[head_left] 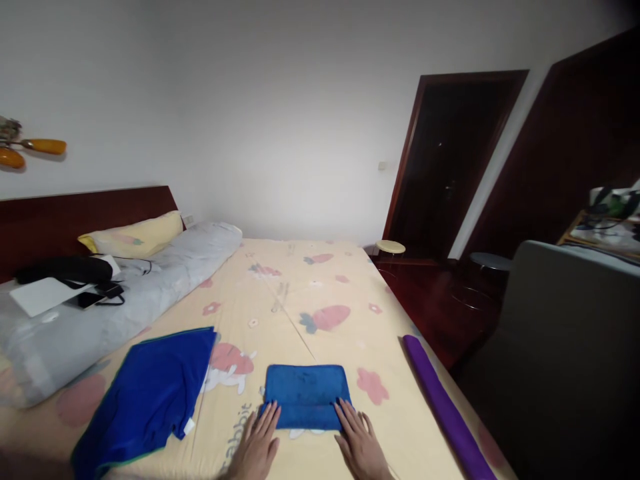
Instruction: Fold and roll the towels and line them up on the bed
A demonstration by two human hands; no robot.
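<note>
A blue cloth (306, 387) lies partly folded on the bed, with a fold line running across it near its lower part. My left hand (260, 440) rests on its lower left corner, fingers stretched out. On the lower right edge lies my right hand (359, 437), its fingers also extended and flat. To the left, a larger darker blue cloth (155, 393) with a green edge and a small white tag is spread with wrinkles. A rolled purple item (447, 413) lies along the bed's right edge.
The bed (280, 293) has a patterned sheet. Grey bedding (175, 280) at the left bears a white object (45, 297) and black items. A pillow (135, 237) leans by the headboard. Stools (390, 247) and a grey panel (555, 347) stand at the right.
</note>
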